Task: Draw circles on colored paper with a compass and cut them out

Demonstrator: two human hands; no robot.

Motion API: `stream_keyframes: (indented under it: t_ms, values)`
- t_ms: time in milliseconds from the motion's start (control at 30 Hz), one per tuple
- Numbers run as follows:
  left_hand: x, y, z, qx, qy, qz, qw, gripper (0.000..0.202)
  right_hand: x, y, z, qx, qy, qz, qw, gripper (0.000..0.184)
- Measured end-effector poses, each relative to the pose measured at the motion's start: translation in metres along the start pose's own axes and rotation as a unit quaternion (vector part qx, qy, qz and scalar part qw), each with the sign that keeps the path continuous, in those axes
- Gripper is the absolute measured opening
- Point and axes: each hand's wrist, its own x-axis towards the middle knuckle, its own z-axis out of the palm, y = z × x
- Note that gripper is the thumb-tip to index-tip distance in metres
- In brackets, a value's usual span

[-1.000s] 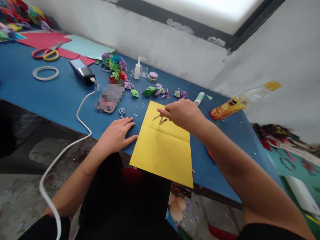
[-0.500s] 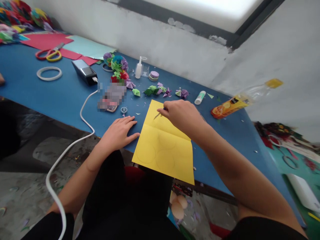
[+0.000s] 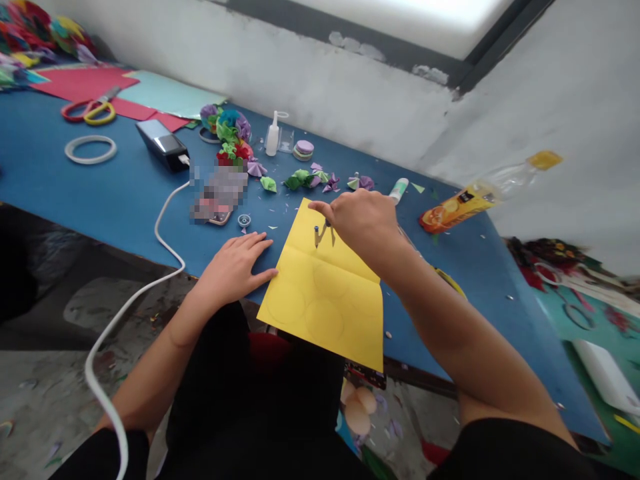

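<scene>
Blue surface (image 3: 117,193) is bearing yellow paper (image 3: 324,283), circles (image 3: 324,319) already showing on its near half, none discernible on the far, where the right hand (image 3: 369,223) is gripping a compass (image 3: 317,236); the left hand (image 3: 237,268) is lying open alongside

Overexposed window (image 3: 430,23), blurred edges

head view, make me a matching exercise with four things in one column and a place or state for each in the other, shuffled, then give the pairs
Things
1. compass
2. left hand
3. yellow paper
4. bottle

Places and states
A. creased across, with faint circles
B. tilted, with a yellow cap
C. held in the right hand
D. palm down on the blue table

Pairs: 1-C, 2-D, 3-A, 4-B
</scene>
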Motion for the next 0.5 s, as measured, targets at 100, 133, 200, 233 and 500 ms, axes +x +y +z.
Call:
stream_keyframes:
  t_ms: [100, 133, 200, 233, 500]
  values:
    - [0.000, 0.001, -0.001, 0.011, -0.007, 0.008, 1.000, 0.060, -0.005, -0.004, -0.004, -0.007, -0.012, -0.039, 0.999, 0.071]
    - [0.000, 0.001, -0.001, 0.015, -0.010, 0.008, 1.000, 0.060, -0.008, -0.005, -0.006, -0.012, -0.018, -0.056, 0.998, 0.070]
    - [0.000, 0.001, -0.002, 0.018, -0.013, 0.006, 1.000, 0.059, -0.013, -0.007, -0.008, -0.017, -0.032, -0.083, 0.996, 0.065]
    - [0.000, 0.002, -0.002, 0.020, -0.014, 0.005, 1.000, 0.059, -0.016, -0.006, -0.008, -0.016, -0.035, -0.088, 0.995, 0.062]
    - [0.000, 0.002, -0.002, 0.017, -0.010, -0.001, 1.000, 0.056, -0.024, 0.016, 0.012, 0.051, 0.035, -0.073, 0.995, 0.054]
